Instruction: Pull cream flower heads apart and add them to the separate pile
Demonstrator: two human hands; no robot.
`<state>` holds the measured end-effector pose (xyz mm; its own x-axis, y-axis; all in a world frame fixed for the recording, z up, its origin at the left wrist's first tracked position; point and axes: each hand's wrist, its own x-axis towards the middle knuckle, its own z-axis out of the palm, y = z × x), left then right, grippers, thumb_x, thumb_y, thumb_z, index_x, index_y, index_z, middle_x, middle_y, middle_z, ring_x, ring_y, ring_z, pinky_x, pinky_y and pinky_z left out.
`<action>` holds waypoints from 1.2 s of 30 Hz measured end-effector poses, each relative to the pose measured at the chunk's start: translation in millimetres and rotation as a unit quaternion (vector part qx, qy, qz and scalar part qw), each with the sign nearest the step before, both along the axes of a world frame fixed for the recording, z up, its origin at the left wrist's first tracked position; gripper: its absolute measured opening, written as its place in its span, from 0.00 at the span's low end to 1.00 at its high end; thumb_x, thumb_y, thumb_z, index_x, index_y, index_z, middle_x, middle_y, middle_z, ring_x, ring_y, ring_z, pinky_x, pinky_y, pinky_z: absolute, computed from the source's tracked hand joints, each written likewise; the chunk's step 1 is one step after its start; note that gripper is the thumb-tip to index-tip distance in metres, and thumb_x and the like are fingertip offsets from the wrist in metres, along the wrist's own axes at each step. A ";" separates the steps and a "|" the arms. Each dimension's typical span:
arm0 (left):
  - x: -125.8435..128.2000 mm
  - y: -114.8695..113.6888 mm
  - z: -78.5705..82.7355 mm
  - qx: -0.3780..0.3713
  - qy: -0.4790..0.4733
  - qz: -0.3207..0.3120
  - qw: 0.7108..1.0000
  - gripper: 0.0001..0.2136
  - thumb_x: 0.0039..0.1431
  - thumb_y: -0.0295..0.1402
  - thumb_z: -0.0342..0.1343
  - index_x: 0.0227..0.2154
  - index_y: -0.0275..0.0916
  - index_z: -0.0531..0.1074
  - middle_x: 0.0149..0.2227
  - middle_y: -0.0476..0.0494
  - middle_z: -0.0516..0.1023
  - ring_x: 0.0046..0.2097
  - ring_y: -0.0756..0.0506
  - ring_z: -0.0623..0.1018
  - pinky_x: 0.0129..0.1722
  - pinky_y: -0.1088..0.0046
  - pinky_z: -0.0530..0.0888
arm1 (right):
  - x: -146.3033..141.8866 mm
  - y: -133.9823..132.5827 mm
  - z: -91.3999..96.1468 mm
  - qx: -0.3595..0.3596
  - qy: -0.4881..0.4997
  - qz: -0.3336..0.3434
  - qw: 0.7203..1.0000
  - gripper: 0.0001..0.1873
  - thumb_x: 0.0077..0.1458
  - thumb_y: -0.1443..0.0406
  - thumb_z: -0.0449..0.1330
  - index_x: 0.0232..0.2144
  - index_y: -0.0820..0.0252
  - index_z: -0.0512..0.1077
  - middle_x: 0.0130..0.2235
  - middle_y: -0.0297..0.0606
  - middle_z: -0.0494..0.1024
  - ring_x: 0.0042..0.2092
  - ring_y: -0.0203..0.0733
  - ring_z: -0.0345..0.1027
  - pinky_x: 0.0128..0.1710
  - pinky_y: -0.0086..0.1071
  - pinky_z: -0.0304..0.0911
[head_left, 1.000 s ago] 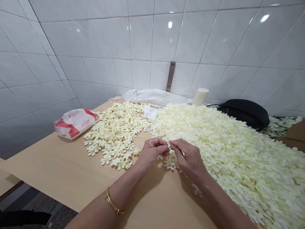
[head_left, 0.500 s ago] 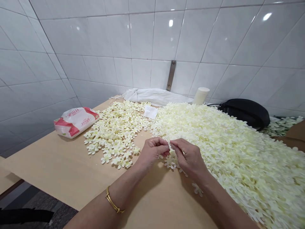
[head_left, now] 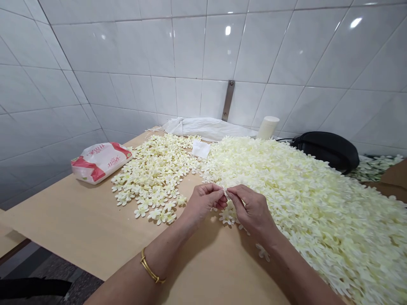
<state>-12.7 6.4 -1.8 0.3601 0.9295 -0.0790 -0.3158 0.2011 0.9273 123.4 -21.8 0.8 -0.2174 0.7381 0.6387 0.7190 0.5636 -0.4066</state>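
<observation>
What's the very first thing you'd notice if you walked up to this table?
The huge heap of cream flowers covering the right side of the wooden table, with a thinner scatter of flowers spread to its left. In front of the heap, the left hand and right hand pinch one small flower between their fingertips. A red and white packet lies near the table's left edge.

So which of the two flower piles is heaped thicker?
The right pile, beside the black bag, hides the table; the left pile by the tissue pack lies thin and scattered.
</observation>
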 end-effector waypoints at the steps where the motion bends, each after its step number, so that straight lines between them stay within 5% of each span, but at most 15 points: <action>1: 0.3 -0.2 0.4 0.002 0.002 0.000 1.000 0.09 0.38 0.34 0.61 0.18 0.33 0.71 0.19 0.47 0.73 0.21 0.53 0.70 0.25 0.77 0.66 | 0.0 -0.1 0.0 -0.001 0.003 -0.003 1.000 0.11 0.55 0.70 0.49 0.27 0.61 0.70 0.28 0.40 0.74 0.29 0.38 0.68 0.30 0.30 0.64; 11: 1.4 -3.9 5.4 0.006 0.062 0.032 0.998 0.03 0.40 0.28 0.55 0.17 0.35 0.68 0.16 0.49 0.70 0.20 0.53 0.68 0.23 0.77 0.65 | -0.9 -2.8 3.3 -0.064 0.102 -0.077 0.990 0.10 0.52 0.67 0.51 0.24 0.61 0.71 0.24 0.36 0.74 0.26 0.37 0.67 0.26 0.29 0.61; 17: -6.2 3.8 7.6 0.001 0.136 0.015 0.991 0.05 0.38 0.26 0.49 0.13 0.37 0.64 0.13 0.51 0.65 0.17 0.53 0.65 0.21 0.77 0.62 | 6.1 0.4 6.4 -0.161 0.262 -0.095 0.947 0.09 0.49 0.63 0.55 0.24 0.62 0.72 0.23 0.35 0.73 0.28 0.40 0.70 0.27 0.31 0.64; 22: -26.6 12.5 8.9 0.082 0.341 -0.102 0.931 0.08 0.37 0.27 0.50 0.09 0.38 0.60 0.11 0.52 0.60 0.15 0.54 0.59 0.16 0.77 0.52 | 8.8 2.6 8.9 -0.215 0.357 -0.067 0.907 0.09 0.45 0.61 0.58 0.23 0.62 0.71 0.23 0.33 0.72 0.27 0.38 0.70 0.30 0.32 0.66; 25: -31.1 13.9 9.0 0.136 0.401 -0.096 0.901 0.12 0.38 0.33 0.56 0.10 0.38 0.60 0.11 0.53 0.59 0.16 0.54 0.58 0.15 0.77 0.50 | 8.7 3.9 6.7 -0.223 0.356 -0.056 0.906 0.09 0.46 0.61 0.58 0.23 0.62 0.71 0.23 0.33 0.71 0.28 0.38 0.69 0.30 0.32 0.66; 29: -18.6 7.1 10.6 0.172 0.319 -0.013 0.932 0.11 0.41 0.39 0.57 0.16 0.37 0.65 0.16 0.53 0.63 0.19 0.53 0.62 0.17 0.78 0.55 | 4.0 1.8 5.0 -0.217 0.287 -0.025 0.933 0.08 0.49 0.63 0.55 0.23 0.62 0.70 0.24 0.35 0.72 0.29 0.38 0.68 0.30 0.31 0.64; 36: -2.2 -2.6 9.8 0.115 0.183 0.004 0.976 0.07 0.45 0.31 0.52 0.16 0.36 0.64 0.15 0.53 0.63 0.20 0.53 0.64 0.21 0.78 0.62 | -4.7 -4.1 7.7 -0.250 0.239 -0.002 0.938 0.09 0.50 0.63 0.54 0.23 0.62 0.70 0.24 0.35 0.72 0.29 0.38 0.66 0.29 0.29 0.61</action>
